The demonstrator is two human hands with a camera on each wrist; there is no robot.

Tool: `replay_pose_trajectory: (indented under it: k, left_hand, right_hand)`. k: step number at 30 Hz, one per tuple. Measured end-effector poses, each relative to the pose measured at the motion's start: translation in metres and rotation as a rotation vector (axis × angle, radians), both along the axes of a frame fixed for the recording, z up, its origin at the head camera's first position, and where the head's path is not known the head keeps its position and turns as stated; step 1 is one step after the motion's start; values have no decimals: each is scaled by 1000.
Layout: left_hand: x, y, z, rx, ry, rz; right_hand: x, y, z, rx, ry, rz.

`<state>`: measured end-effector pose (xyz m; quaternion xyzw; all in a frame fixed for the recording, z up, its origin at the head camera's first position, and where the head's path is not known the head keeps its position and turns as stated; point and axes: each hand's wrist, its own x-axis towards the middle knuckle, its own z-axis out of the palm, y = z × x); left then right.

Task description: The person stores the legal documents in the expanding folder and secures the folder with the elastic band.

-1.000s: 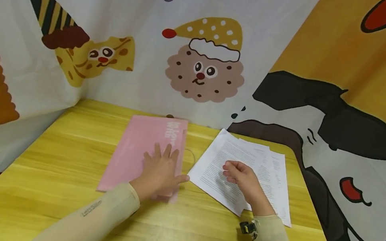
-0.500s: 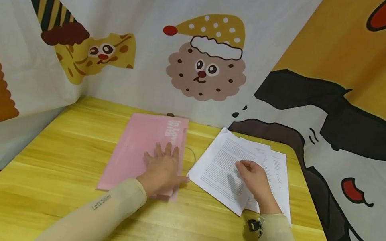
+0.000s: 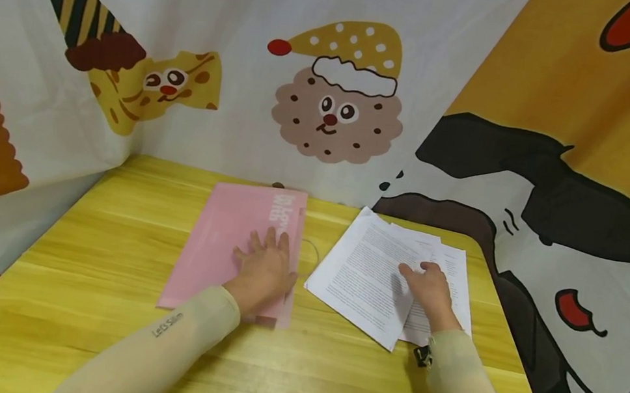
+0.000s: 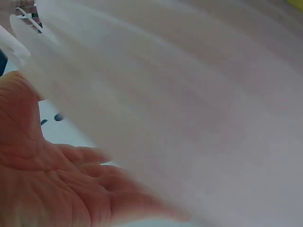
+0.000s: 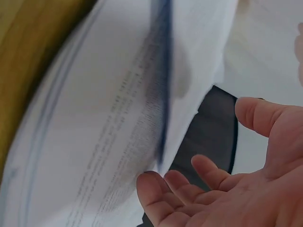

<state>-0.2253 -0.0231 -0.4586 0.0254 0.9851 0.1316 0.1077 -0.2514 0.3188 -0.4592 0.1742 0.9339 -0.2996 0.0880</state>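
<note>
A pink folder [image 3: 228, 232] with white lettering lies flat near the middle of the table. My left hand [image 3: 261, 272] rests on its right part, fingers spread. Close up in the left wrist view, the folder looks pale and blurred beside the palm [image 4: 57, 189]. Right of the folder, printed sheets [image 3: 363, 281] are fanned out in an overlapping pile. Over the right part of that pile is my right hand [image 3: 433, 293], thumb apart from loosely bent fingers, gripping nothing. In the right wrist view its fingertips come near the printed paper [image 5: 94, 142]; contact cannot be told.
The yellow wood-grain table [image 3: 108, 250] carries everything. A thin loop [image 3: 313, 250] sticks out at the folder's right edge, toward the sheets. Behind and to the right hangs a cloth [image 3: 197, 5] with cartoon prints, bordering the table.
My right hand has moved right across the sheets, and its thumb and fingers have parted. The left hand stays on the folder, its thumb drawn in closer. Folder and sheets lie as before.
</note>
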Motion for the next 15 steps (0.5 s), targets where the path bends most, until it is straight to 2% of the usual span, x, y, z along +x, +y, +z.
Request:
replay_pose_trajectory:
  k: [6,15]
  left_hand:
    - [-3,0,-1,38,-31,17]
    - [-4,-2,-2,60,-69,33]
  right_hand:
    - [-13,-9,-8,144,-28,-12]
    - [-28,-13,-5,136,-105,-58]
